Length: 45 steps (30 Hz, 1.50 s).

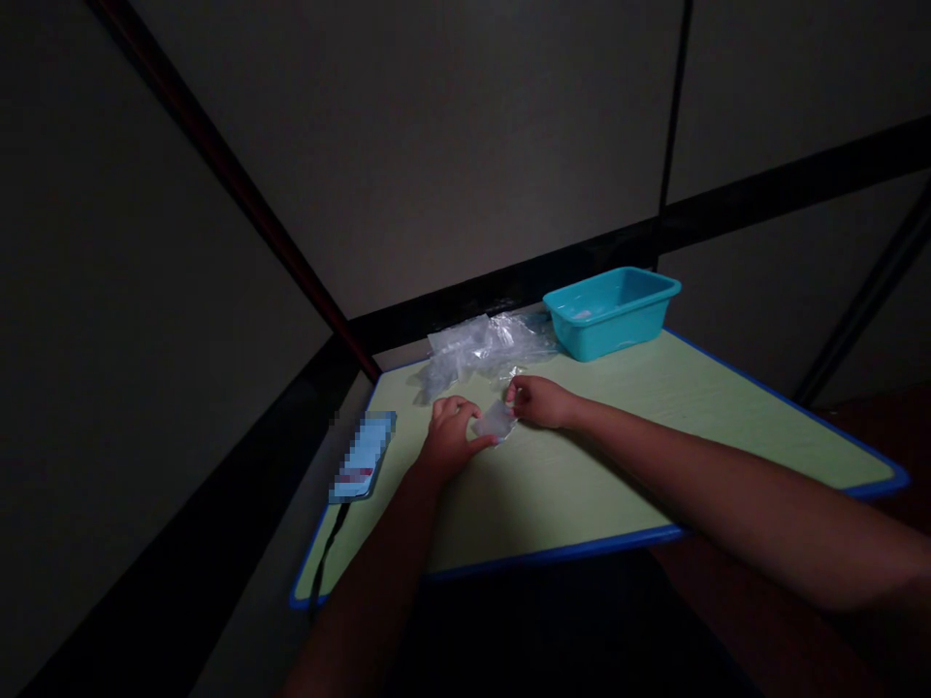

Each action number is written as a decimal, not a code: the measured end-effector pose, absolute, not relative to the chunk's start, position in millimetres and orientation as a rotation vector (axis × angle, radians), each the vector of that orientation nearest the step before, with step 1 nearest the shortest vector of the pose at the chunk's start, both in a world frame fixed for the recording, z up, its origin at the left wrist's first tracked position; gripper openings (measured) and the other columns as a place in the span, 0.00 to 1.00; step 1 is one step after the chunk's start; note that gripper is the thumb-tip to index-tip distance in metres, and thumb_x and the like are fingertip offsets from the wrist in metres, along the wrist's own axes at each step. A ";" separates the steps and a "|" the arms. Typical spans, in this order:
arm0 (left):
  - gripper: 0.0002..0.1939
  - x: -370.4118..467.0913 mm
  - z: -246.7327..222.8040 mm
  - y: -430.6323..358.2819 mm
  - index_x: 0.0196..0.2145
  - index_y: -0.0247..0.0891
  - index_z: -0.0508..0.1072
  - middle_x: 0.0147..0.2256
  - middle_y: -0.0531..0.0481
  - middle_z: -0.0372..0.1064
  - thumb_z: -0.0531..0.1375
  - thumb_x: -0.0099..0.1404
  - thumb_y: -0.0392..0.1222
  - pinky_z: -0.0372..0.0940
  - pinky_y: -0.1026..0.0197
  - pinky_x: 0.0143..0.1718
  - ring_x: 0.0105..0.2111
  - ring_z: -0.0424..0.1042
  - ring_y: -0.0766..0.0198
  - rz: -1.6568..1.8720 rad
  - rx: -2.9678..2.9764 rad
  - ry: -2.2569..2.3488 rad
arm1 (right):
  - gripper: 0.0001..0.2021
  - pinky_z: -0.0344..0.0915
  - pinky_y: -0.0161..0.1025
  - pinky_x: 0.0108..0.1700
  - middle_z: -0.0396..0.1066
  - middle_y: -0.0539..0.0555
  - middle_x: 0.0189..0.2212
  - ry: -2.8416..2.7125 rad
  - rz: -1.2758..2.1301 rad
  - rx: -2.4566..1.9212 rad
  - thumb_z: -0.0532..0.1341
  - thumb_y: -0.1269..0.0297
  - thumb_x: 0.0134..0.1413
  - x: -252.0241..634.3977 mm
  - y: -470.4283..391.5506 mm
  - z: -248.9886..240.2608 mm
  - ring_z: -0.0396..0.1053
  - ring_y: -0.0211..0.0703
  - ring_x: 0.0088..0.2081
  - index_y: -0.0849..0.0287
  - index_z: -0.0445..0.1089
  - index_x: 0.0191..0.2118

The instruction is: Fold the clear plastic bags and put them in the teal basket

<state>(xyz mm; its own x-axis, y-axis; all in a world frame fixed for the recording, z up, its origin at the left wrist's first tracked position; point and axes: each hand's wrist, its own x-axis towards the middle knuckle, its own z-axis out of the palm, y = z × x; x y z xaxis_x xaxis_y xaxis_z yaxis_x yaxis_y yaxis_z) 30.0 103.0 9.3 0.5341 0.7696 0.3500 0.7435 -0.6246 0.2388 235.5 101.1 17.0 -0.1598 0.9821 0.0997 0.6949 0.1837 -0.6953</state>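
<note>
A small, pale translucent plastic bag (495,423) is between my two hands, just over the tabletop. My left hand (449,438) has its thumb and curled forefinger on the bag's left side and lower edge. With bent fingers, my right hand (539,401) pinches the bag at its upper right edge. Whether anything is inside the bag cannot be made out in the dim light. Just behind my hands, a loose heap of clear plastic bags (480,351) lies crumpled on the table.
A turquoise plastic basin (615,325) stands at the back right of the pale green table (567,494), which has a blue edge. Something pale lies in the basin. A light blue flat object (368,454), partly blurred out, with a dark strap, lies at left. Walls rise behind and left.
</note>
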 end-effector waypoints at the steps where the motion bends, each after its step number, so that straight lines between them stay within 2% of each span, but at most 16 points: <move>1: 0.20 30.0 9.3 103.5 0.39 0.38 0.70 0.43 0.45 0.64 0.66 0.52 0.51 0.54 0.52 0.51 0.48 0.57 0.52 0.669 2.703 1.329 | 0.07 0.55 0.32 0.29 0.68 0.48 0.22 -1.934 0.695 -1.531 0.63 0.72 0.44 235.3 101.4 15.7 0.64 0.36 0.26 0.61 0.68 0.33; 5: 0.17 31.4 11.9 102.1 0.38 0.38 0.70 0.42 0.45 0.64 0.65 0.54 0.49 0.55 0.51 0.51 0.47 0.58 0.52 0.726 2.714 1.279 | 0.06 0.54 0.31 0.28 0.66 0.46 0.19 -1.919 0.763 -1.412 0.61 0.77 0.42 234.5 103.7 10.5 0.62 0.35 0.23 0.61 0.67 0.28; 8: 0.15 35.9 13.5 96.9 0.43 0.37 0.68 0.44 0.44 0.65 0.60 0.59 0.45 0.56 0.51 0.52 0.49 0.61 0.54 0.885 2.644 1.158 | 0.07 0.55 0.31 0.27 0.67 0.46 0.19 -1.835 0.866 -1.325 0.59 0.79 0.41 234.1 106.4 6.9 0.62 0.34 0.23 0.61 0.65 0.25; 13: 0.30 49.7 6.5 89.1 0.56 0.35 0.60 0.54 0.38 0.61 0.60 0.57 0.45 0.57 0.52 0.55 0.54 0.61 0.53 0.820 2.498 1.065 | 0.05 0.57 0.31 0.25 0.64 0.45 0.16 -1.640 1.079 -1.147 0.59 0.77 0.41 230.1 108.0 3.4 0.62 0.34 0.20 0.60 0.64 0.24; 15: 0.31 54.8 3.5 88.5 0.57 0.35 0.59 0.56 0.39 0.61 0.60 0.57 0.44 0.56 0.51 0.56 0.55 0.61 0.52 0.781 2.472 1.041 | 0.05 0.59 0.32 0.25 0.65 0.45 0.16 -1.561 1.157 -1.076 0.60 0.75 0.41 226.8 107.0 2.9 0.64 0.34 0.20 0.60 0.64 0.24; 18: 0.26 58.6 2.5 90.0 0.54 0.36 0.65 0.53 0.41 0.65 0.57 0.57 0.38 0.54 0.50 0.57 0.54 0.62 0.53 0.828 2.384 1.002 | 0.05 0.62 0.34 0.28 0.67 0.46 0.18 -1.456 1.255 -0.951 0.62 0.72 0.41 222.4 104.4 3.6 0.67 0.36 0.23 0.60 0.64 0.26; 21: 0.16 56.8 5.4 94.5 0.44 0.37 0.73 0.46 0.44 0.72 0.57 0.57 0.39 0.54 0.50 0.57 0.52 0.65 0.52 0.951 2.060 0.954 | 0.09 0.63 0.35 0.31 0.69 0.47 0.21 -1.389 1.313 -0.833 0.64 0.69 0.41 220.9 101.9 5.7 0.68 0.37 0.26 0.59 0.64 0.30; 23: 0.11 52.6 9.5 99.0 0.37 0.36 0.75 0.40 0.44 0.75 0.58 0.57 0.41 0.57 0.50 0.55 0.50 0.67 0.51 1.049 1.688 0.916 | 0.11 0.63 0.34 0.32 0.70 0.48 0.23 -1.375 1.283 -0.807 0.65 0.67 0.42 221.8 101.7 6.7 0.68 0.37 0.27 0.59 0.64 0.33; 25: 0.10 47.2 15.5 103.3 0.35 0.35 0.74 0.38 0.44 0.75 0.57 0.58 0.41 0.61 0.51 0.52 0.48 0.69 0.51 1.144 1.345 0.858 | 0.11 0.63 0.35 0.32 0.70 0.48 0.24 -1.391 1.229 -0.818 0.64 0.66 0.43 223.3 102.9 6.7 0.68 0.37 0.28 0.59 0.63 0.34; 29: 0.11 39.8 28.3 104.4 0.39 0.32 0.72 0.40 0.40 0.74 0.54 0.59 0.37 0.63 0.52 0.50 0.47 0.70 0.54 1.190 1.029 0.718 | 0.09 0.63 0.37 0.35 0.68 0.49 0.26 -1.539 0.983 -0.908 0.61 0.65 0.47 225.7 103.9 8.1 0.67 0.38 0.29 0.60 0.63 0.36; 32: 0.12 40.2 30.5 98.4 0.41 0.30 0.70 0.40 0.39 0.73 0.53 0.60 0.34 0.64 0.50 0.49 0.45 0.72 0.54 1.063 0.928 0.721 | 0.10 0.63 0.42 0.42 0.69 0.54 0.34 -1.698 0.618 -0.967 0.59 0.64 0.51 227.0 96.9 16.8 0.67 0.42 0.37 0.61 0.65 0.40; 35: 0.13 41.9 26.3 93.8 0.43 0.31 0.69 0.41 0.40 0.72 0.53 0.61 0.33 0.66 0.50 0.47 0.42 0.72 0.56 0.976 0.932 0.746 | 0.16 0.57 0.48 0.53 0.67 0.59 0.47 -1.911 0.296 -0.882 0.59 0.64 0.52 227.9 84.7 29.9 0.62 0.48 0.50 0.60 0.66 0.48; 38: 0.13 42.0 22.7 95.4 0.45 0.33 0.69 0.42 0.42 0.71 0.53 0.62 0.34 0.67 0.52 0.45 0.42 0.72 0.58 0.964 0.933 0.728 | 0.22 0.48 0.53 0.59 0.59 0.60 0.58 -2.148 0.218 -0.807 0.57 0.63 0.55 227.8 74.4 37.9 0.54 0.50 0.59 0.56 0.62 0.56; 42: 0.14 39.2 22.0 104.1 0.45 0.33 0.69 0.42 0.42 0.72 0.49 0.67 0.40 0.67 0.53 0.46 0.43 0.71 0.58 1.004 0.878 0.739 | 0.29 0.35 0.62 0.60 0.50 0.60 0.63 -2.397 0.284 -0.801 0.59 0.58 0.54 226.9 70.9 34.1 0.46 0.53 0.63 0.52 0.55 0.62; 45: 0.13 37.0 20.9 107.7 0.44 0.32 0.70 0.41 0.42 0.72 0.51 0.65 0.38 0.67 0.54 0.46 0.42 0.72 0.58 1.014 0.884 0.781 | 0.29 0.33 0.65 0.59 0.50 0.60 0.63 -2.430 0.347 -0.831 0.60 0.56 0.53 227.6 75.2 28.0 0.46 0.55 0.63 0.50 0.56 0.61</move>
